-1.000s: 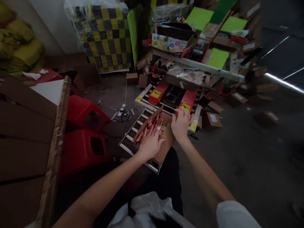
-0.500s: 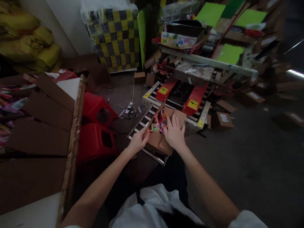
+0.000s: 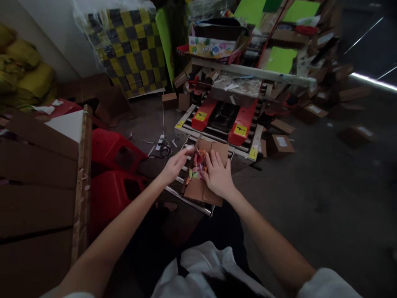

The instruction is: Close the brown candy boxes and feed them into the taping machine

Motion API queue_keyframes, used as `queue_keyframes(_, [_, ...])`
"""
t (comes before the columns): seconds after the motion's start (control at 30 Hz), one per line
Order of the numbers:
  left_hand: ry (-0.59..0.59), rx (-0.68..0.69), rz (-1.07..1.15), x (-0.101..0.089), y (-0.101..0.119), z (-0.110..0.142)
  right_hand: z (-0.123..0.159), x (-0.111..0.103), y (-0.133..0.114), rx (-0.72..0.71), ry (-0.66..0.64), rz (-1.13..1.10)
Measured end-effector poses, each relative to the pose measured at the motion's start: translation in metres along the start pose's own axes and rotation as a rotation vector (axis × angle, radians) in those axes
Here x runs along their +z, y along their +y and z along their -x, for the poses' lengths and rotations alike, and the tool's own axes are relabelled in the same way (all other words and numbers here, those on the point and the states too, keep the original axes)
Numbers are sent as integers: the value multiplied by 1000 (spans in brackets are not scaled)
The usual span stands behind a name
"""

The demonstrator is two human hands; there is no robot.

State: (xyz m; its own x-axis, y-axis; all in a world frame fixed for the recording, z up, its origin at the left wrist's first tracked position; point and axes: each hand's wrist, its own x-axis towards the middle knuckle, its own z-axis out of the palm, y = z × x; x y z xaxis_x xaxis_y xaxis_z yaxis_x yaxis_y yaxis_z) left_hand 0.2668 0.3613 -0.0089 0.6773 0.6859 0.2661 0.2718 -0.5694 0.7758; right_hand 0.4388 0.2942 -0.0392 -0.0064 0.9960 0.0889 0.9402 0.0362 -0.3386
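The cardboard box (image 3: 206, 174) sits on the near end of the roller conveyor (image 3: 186, 163), just short of the red-guarded sealing machine (image 3: 221, 120). Its top is partly open, and colourful packets (image 3: 196, 167) show in the gap between the flaps.

Half a second ago the left hand (image 3: 174, 165) gripped the upright left flap by its edge; now that flap is no longer standing, and the hand lies over the left side of the box with fingers loosely spread, closed on nothing I can make out, though motion blur hides the fingertips. The right hand (image 3: 218, 176) has slid from the box's far right corner, where it was 1 second ago, to the middle of the top, and presses flat on the right flap (image 3: 217, 149) with fingers apart. Judging from this, the flaps are being folded down over the contents and the top is nearly closed, with a strip of packets uncovered.

Left of the conveyor are 2 red plastic stools (image 3: 116, 165) and a power strip (image 3: 159, 142) on the floor. Small sealed cartons (image 3: 281, 144) lie scattered to the right.
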Motion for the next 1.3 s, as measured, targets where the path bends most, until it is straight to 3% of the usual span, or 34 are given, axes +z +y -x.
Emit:
queue_keyframes(0.07, [36,-40,-138,11,-4,-24,0,6,10,12,29,-157])
queue_keyframes(0.1, [-2,-34,-223,21,-2,-31,1,9,17,17,41,-265])
queue_keyframes(0.23, [-129,-90,-551,57,17,-30,1,22,41,15,98,-603])
queue_keyframes(0.37, [-176,-153,-776,60,27,-25,-5,23,41,9,161,-587])
queue_keyframes(0.5, [-185,-201,-772,55,21,-35,-3,12,29,-53,130,-316])
queue_keyframes(0.6, [-173,-240,-638,50,15,-41,15,7,23,-144,116,-250])
queue_keyframes(0.73, [-138,-213,-545,47,13,-41,39,11,27,-145,148,-428])
queue_keyframes(0.87, [-140,-280,-669,52,22,-41,44,15,32,-93,236,-697])
queue_keyframes(0.93, [-165,-299,-747,55,26,-42,43,14,30,-87,222,-684])
queue_keyframes(1.1, [-182,-282,-799,55,24,-42,40,2,28,-110,50,-519])
queue_keyframes(1.3, [-135,-300,-746,58,24,-43,49,-10,28,-128,64,-607])
